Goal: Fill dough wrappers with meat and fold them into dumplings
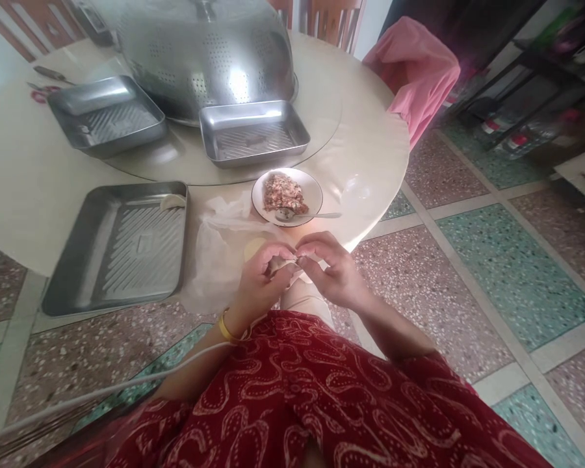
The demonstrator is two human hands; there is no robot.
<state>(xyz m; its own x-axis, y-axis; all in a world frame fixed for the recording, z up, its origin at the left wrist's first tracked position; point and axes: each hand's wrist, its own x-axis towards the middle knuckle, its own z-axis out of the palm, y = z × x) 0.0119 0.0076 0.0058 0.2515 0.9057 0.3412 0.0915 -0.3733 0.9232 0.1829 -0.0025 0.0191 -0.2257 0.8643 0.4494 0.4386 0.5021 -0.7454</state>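
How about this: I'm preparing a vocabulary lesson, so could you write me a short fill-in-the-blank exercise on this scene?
1. On the round cream-coloured table, the rectangular gray metal trays number ____.
2. The round white plate with a dark rim holds chopped pinkish-brown filling and a metal ____.
3. A thin yellow band circles the person's ____ wrist.
4. The number of bare hands holding the small pale dough piece is ____.

Missing words: three; spoon; left; two.
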